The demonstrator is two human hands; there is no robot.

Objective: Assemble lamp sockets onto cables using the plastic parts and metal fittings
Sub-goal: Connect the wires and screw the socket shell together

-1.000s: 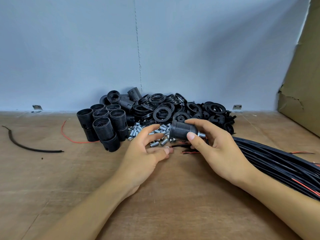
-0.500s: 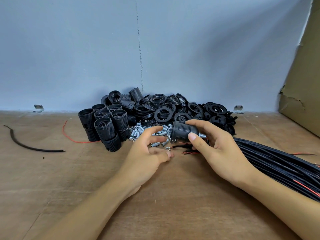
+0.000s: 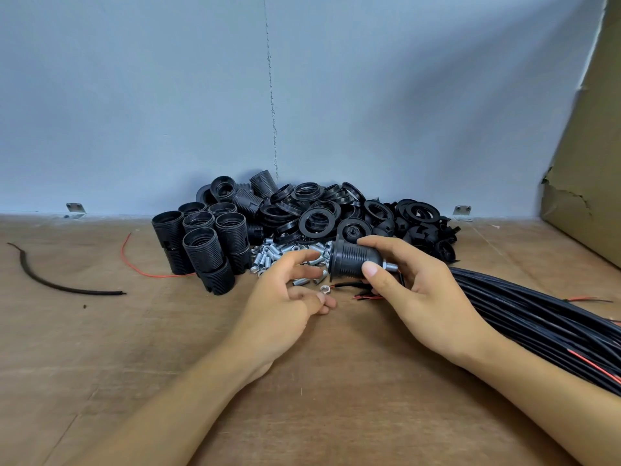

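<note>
Pale blue wall [image 3: 168,95] stands behind a brown wooden desk [image 3: 336,391]. Thumb and curled fingers [image 3: 379,244] of the right hand [image 3: 423,297] pinch a black ribbed plastic lamp socket [image 3: 351,264], held on its side just above the desk, with a short silver threaded metal fitting [image 3: 389,266] poking from its narrow end. The left hand [image 3: 282,301] rests on the desk just beside it, its fingers [image 3: 302,261] loosely curled and holding nothing, the forefinger stretched toward the socket's wide mouth. A small silver hex nut [image 3: 324,289] lies on the desk by the left thumb tip. Behind the hands sit a heap of silver threaded tubes [image 3: 279,252], a cluster of upright black threaded socket shells [image 3: 201,245] and a pile of black plastic rings [image 3: 322,213]. A bundle of black cables [image 3: 524,311] fans off to the right, near a brown cardboard sheet [image 3: 591,156].
</note>
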